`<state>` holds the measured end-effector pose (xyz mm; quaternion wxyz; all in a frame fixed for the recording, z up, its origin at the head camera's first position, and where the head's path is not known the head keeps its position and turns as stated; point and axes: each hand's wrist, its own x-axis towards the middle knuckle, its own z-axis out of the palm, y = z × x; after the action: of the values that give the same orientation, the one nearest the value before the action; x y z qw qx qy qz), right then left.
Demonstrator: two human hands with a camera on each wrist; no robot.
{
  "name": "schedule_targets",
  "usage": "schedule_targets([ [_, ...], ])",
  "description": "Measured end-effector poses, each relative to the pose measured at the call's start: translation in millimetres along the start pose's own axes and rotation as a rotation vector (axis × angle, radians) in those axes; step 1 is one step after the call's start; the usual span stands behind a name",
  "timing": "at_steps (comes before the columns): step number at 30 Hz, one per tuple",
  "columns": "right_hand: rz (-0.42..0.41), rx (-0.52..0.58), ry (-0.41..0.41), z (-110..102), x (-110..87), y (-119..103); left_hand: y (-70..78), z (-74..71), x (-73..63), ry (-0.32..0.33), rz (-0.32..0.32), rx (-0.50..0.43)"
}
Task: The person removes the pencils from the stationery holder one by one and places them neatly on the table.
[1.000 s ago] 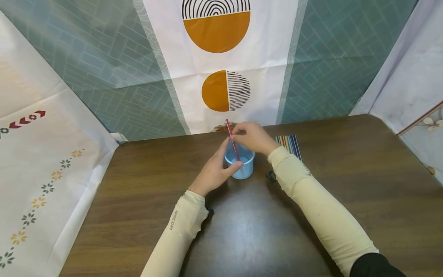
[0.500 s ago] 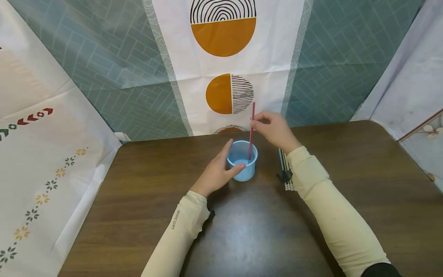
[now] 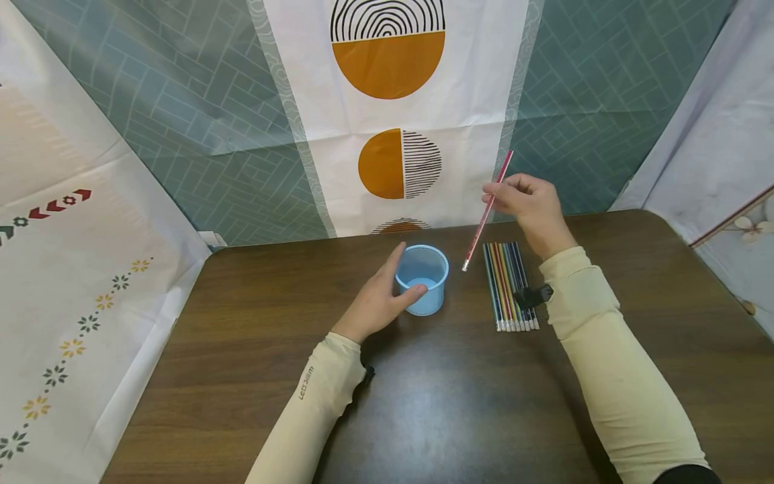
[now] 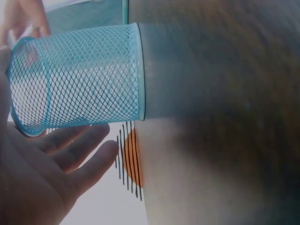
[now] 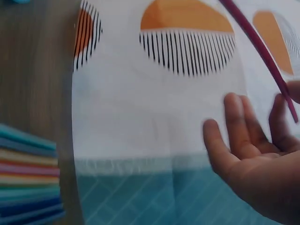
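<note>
My right hand (image 3: 532, 208) pinches a red pencil (image 3: 486, 215) between thumb and fingertips. The pencil slants over the back of the table with its eraser end down, between the cup and the row of pencils. In the right wrist view its shaft (image 5: 258, 42) crosses the upper right, and the other fingers are spread. A light blue mesh pencil cup (image 3: 426, 306) stands upright on the table. My left hand (image 3: 377, 302) is beside it, thumb and fairly straight fingers spread about its rim. The left wrist view shows the mesh wall (image 4: 89, 77) close to these fingers.
Several coloured pencils (image 3: 504, 289) lie side by side right of the cup, eraser ends towards me. A black wrist camera (image 3: 533, 296) overlaps them in the head view. The brown wooden table (image 3: 242, 336) meets a patterned cloth (image 3: 254, 181) at its back edge.
The red pencil has come out of the cup and moved right and up in my right hand. The pencil row is now more fully visible. My left hand stays by the cup.
</note>
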<state>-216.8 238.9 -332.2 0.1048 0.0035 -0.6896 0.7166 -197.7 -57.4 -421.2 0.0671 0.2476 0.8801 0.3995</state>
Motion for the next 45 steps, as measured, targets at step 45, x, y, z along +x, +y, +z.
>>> schedule_targets([
  [45,0.327,-0.589,-0.244,-116.4,-3.2,90.0,3.0,2.1,-0.5,0.009,-0.013,0.001],
])
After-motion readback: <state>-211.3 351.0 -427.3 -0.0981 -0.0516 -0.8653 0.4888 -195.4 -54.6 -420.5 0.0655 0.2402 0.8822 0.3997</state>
